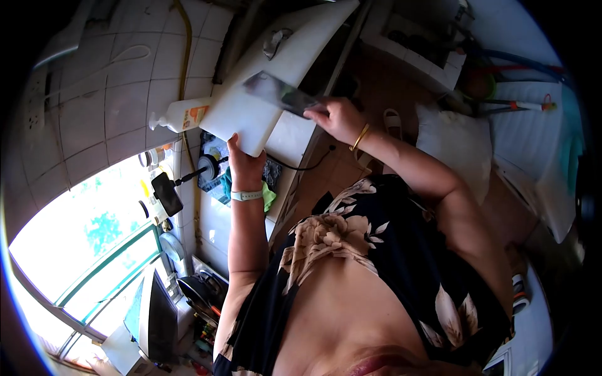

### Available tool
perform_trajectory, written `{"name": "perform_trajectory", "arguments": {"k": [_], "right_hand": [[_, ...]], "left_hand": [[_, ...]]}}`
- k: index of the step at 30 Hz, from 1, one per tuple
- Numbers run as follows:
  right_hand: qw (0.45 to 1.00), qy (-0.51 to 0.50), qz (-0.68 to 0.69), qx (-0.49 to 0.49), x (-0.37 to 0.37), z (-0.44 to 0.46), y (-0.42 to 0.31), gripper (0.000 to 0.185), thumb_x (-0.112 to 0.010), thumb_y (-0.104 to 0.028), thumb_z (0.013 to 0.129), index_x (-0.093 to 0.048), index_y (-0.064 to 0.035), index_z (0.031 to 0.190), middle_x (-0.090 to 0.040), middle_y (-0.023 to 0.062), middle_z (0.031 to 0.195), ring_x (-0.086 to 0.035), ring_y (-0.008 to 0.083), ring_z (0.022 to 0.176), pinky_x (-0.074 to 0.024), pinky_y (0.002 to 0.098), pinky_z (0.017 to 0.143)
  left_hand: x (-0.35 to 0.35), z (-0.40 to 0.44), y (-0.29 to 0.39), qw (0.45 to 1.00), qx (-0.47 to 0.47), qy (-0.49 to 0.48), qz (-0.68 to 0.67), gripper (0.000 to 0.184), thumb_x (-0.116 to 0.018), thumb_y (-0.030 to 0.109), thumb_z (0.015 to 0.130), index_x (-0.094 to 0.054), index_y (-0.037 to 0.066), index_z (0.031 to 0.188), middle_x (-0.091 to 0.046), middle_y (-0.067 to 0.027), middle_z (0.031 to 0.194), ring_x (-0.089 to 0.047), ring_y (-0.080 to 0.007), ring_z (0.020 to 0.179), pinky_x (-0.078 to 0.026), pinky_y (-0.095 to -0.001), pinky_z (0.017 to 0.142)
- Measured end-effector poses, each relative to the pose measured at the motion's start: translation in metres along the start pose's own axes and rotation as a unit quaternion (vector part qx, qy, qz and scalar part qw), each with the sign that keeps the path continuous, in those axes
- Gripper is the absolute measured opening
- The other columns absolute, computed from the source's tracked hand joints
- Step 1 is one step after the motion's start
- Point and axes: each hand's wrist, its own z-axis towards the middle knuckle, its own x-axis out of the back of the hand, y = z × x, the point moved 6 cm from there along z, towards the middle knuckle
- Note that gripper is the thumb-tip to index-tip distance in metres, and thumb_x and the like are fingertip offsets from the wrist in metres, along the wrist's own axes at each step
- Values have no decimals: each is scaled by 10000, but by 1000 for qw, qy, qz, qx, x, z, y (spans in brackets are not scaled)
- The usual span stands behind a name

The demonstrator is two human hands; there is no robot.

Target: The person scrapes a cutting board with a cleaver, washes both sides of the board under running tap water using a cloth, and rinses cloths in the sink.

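Observation:
My left hand grips the near edge of a white cutting board, its thumb resting on the board's face. A pale watch band circles that wrist. In my right hand is a cleaver, its broad blade reaching left over the board and blurred. Whether the blade touches the board I cannot tell. Beside the board's left edge stands a white pump bottle with an orange label. A small grey, crumpled-looking item lies on the white surface farther up; its kind is unclear.
A phone on a holder stands left of my left forearm, near a bright window. A dark basket with cloths sits behind my left hand. A black cable crosses the counter edge. To the right is a white sack.

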Motion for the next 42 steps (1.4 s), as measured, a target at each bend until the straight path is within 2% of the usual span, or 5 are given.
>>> {"name": "perform_trajectory", "arguments": {"k": [18, 28, 29, 36, 42], "right_hand": [[998, -9, 56, 20, -5, 0, 6, 318, -714, -308, 862, -718, 2, 930, -720, 144, 868, -708, 230, 769, -535, 305, 683], [964, 103, -67, -234, 102, 56, 152, 513, -645, -491, 863, -691, 20, 853, -664, 217, 720, -675, 350, 688, -519, 393, 612], [975, 129, -84, -162, 92, 51, 143, 491, -670, -471, 865, -667, 19, 834, -595, 96, 529, -580, 151, 424, -458, 294, 439], [991, -40, -120, -33, 38, 42, -23, 340, -650, -344, 866, -631, -24, 979, -661, 211, 787, -653, 382, 733, -517, 442, 656], [946, -147, -287, -17, 82, 56, -19, 356, -631, -276, 896, -588, 36, 1061, -695, 185, 926, -677, 301, 705, -526, 370, 637]], "left_hand": [[-16, -3, 1, 994, 12, 47, -97, 417, -478, 303, 919, -498, 61, 1258, -564, -92, 1215, -529, -265, 1188, -439, -412, 1007], [-1, 11, -1, 991, 34, 68, -106, 408, -481, 311, 917, -506, 79, 1252, -564, -78, 1215, -538, -250, 1165, -445, -382, 990], [-6, 7, 0, 993, 22, 69, -95, 413, -477, 310, 920, -498, 76, 1259, -560, -82, 1220, -536, -254, 1167, -444, -387, 991], [-8, -2, -7, 993, 27, 84, -76, 433, -451, 304, 942, -455, 56, 1297, -541, -99, 1246, -533, -274, 1171, -448, -420, 990], [-2, -7, -32, 992, 47, 39, -114, 412, -482, 287, 950, -455, 59, 1292, -552, -92, 1252, -537, -253, 1179, -428, -393, 1022]]}}
